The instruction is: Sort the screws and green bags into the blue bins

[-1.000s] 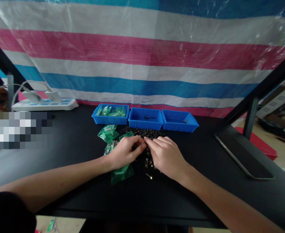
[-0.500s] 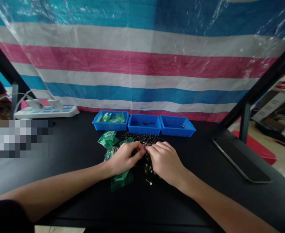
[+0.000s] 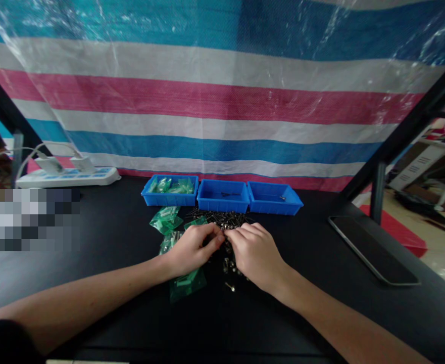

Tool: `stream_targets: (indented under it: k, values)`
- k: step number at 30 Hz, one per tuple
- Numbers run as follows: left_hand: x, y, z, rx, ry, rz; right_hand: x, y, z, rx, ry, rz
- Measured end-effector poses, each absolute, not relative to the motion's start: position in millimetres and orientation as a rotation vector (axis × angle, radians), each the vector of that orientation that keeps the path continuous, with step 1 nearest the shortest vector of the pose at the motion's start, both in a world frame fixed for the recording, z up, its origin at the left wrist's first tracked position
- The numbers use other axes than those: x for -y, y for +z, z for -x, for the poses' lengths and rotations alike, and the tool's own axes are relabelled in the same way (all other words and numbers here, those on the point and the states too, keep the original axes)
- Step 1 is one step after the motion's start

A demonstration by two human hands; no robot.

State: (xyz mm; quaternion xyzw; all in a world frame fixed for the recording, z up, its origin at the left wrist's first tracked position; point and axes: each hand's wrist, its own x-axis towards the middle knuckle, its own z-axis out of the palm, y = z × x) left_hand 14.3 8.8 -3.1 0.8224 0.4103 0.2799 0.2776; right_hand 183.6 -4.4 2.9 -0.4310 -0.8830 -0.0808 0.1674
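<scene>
My left hand (image 3: 190, 248) and my right hand (image 3: 253, 253) meet fingertip to fingertip over a heap of small dark screws (image 3: 222, 220) on the black table (image 3: 104, 237). Both hands are curled in a pinch; what the fingers hold is too small to make out. Small green plastic bags (image 3: 166, 218) lie left of the heap, and one green bag (image 3: 187, 283) lies under my left wrist. A single loose screw (image 3: 230, 287) lies near my right wrist.
Three blue trays stand in a row behind the heap: the left tray (image 3: 169, 186) holds green bags, the middle tray (image 3: 224, 195) and right tray (image 3: 275, 197) hold a screw or two. A white power strip (image 3: 66, 175) is at back left, a dark phone (image 3: 372, 248) at right. A striped tarp hangs behind.
The hands stay pinched together over the screws with hardly any movement; the view has tilted slightly.
</scene>
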Motion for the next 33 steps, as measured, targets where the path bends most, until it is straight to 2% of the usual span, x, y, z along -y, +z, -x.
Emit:
stream_targets:
  k: [33]
  values:
    - [-9.6, -5.2, -15.0, -1.129, 0.739, -2.208, 2.0, 0.9, -185.6, 2.514, -0.184, 1.161]
